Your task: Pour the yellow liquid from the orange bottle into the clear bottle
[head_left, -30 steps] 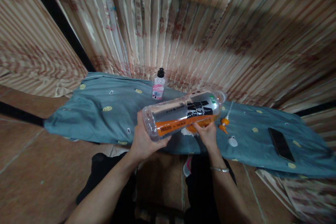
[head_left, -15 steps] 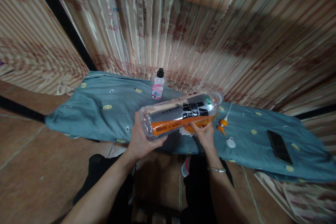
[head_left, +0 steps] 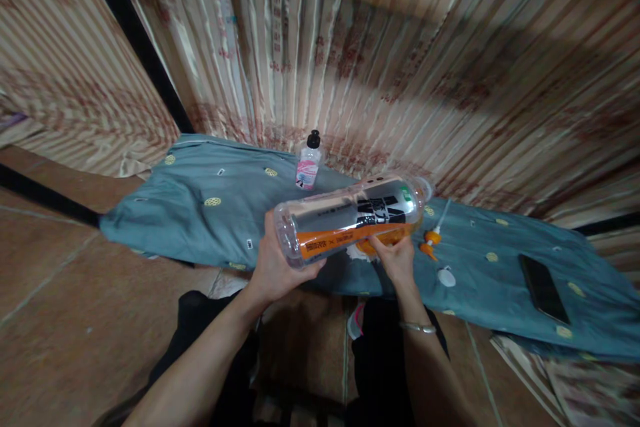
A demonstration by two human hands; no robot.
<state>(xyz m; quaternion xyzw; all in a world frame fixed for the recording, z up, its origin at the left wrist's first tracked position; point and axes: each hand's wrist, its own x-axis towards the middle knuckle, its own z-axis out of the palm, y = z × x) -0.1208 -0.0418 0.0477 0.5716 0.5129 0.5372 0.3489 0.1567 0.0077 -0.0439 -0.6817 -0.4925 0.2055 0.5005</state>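
Observation:
A large clear plastic bottle with a silver, black and orange label lies nearly level in the air, tilted, its neck toward the upper right. My left hand is closed around its base end. Under the neck end, my right hand grips an orange container with a white patch; the big bottle covers most of it, so its mouth is hidden. Right of that hand, an orange pump head with a pale tube rests on the cloth. A round white cap sits just below it.
A small clear bottle with a black top and pink label stands behind the big bottle. A dark phone lies at the right on the blue-green cloth. Striped curtains hang behind, with black poles at the sides.
The whole scene has shifted slightly right in view as the camera turned. Both hands keep their hold, and the bottle and orange container stay in nearly the same pose.

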